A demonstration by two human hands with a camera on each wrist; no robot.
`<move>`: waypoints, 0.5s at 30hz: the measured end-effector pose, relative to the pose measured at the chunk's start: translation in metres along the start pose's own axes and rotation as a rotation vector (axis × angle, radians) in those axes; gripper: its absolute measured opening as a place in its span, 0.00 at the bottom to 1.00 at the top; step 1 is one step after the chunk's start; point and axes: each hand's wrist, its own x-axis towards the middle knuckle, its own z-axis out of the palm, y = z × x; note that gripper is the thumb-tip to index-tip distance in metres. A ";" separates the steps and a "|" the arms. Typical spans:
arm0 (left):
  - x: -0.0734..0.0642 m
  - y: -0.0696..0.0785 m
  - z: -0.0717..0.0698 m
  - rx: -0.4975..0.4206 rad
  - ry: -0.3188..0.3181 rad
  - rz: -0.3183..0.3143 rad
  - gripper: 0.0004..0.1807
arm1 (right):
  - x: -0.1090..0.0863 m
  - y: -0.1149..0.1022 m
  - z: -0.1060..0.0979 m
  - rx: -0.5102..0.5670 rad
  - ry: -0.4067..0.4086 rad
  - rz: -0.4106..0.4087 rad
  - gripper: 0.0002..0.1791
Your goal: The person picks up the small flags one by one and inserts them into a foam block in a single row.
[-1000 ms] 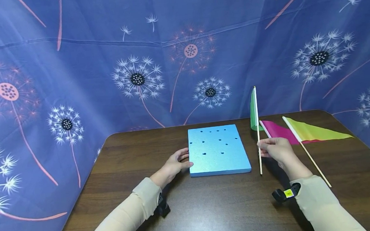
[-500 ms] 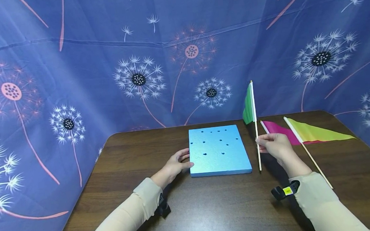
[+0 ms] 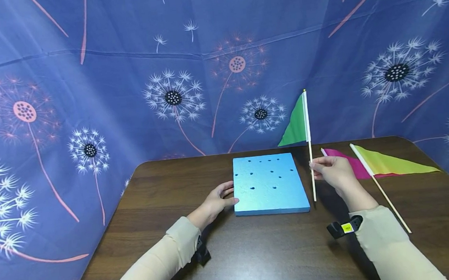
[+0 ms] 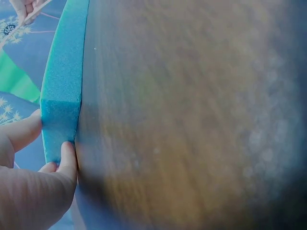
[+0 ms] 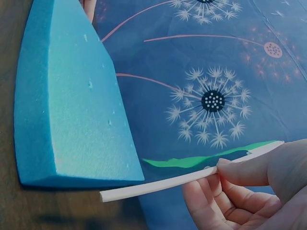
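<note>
A blue foam block with several small holes in its top lies flat on the table. My left hand rests against the block's left side, thumb and fingers touching its edge. To the right of the block, my right hand pinches the pale stick of a green flag between thumb and fingertips. The flag stands upright, its triangular cloth spread to the left, its lower end beside the block's front right corner. In the right wrist view, the stick runs past the block's corner, the cloth seen nearly edge-on.
A yellow flag lies on the right of the brown table. Beneath it lies a magenta flag, partly hidden by my right hand. A blue curtain with dandelion prints hangs behind the table.
My right hand has raised the green flag a little, and its cloth has swung out to the left. The left hand stays at the block. The head view has shifted slightly.
</note>
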 end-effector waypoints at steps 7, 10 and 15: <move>0.001 0.000 -0.001 -0.017 -0.013 0.005 0.37 | 0.001 -0.009 0.005 -0.017 0.011 -0.003 0.18; 0.001 0.000 -0.001 -0.013 -0.016 0.007 0.37 | 0.001 -0.012 0.008 -0.020 0.017 -0.017 0.17; 0.001 0.000 -0.002 -0.009 -0.011 0.003 0.37 | 0.003 -0.015 0.012 -0.025 0.029 -0.039 0.17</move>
